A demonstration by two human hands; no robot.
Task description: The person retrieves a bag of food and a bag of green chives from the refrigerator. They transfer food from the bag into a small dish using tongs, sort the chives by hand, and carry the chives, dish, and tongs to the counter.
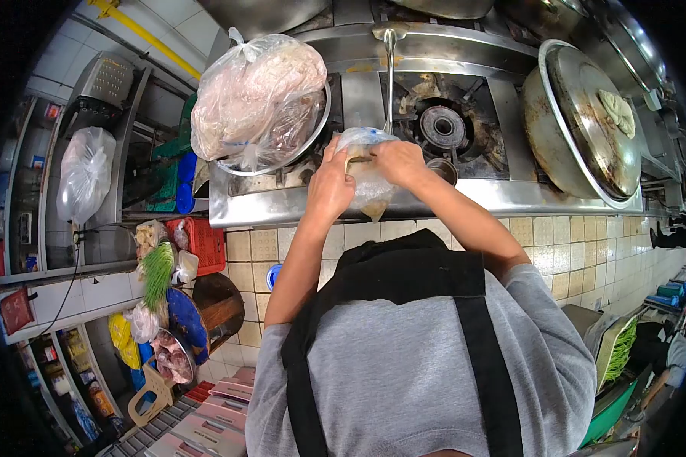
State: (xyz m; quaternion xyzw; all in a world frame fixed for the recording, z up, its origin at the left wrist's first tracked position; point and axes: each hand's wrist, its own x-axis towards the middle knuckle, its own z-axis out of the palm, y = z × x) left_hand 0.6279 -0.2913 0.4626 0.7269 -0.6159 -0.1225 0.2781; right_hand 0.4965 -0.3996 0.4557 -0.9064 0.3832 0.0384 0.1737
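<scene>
Both hands are at the front edge of the stove, on a clear plastic bag [371, 183] with pale, yellowish contents that hangs down past the steel edge. My left hand [332, 181] is closed on the bag's left side, fingers pointing up. On the opposite side, my right hand [401, 162] has its fingers curled into the bag's upper part. A small dark, narrow shape shows between the hands; I cannot tell what it is. To the left, a large knotted plastic bag of pale pink meat [255, 95] rests in a round metal bowl [324, 122].
A gas burner [442, 126] lies right of the hands, with a small metal cup [442, 169] before it. Farther right stands a big lidded pot [545, 126]. A faucet-like pipe [389, 76] rises behind. At lower left are a red crate [204, 245] and green onions [158, 276].
</scene>
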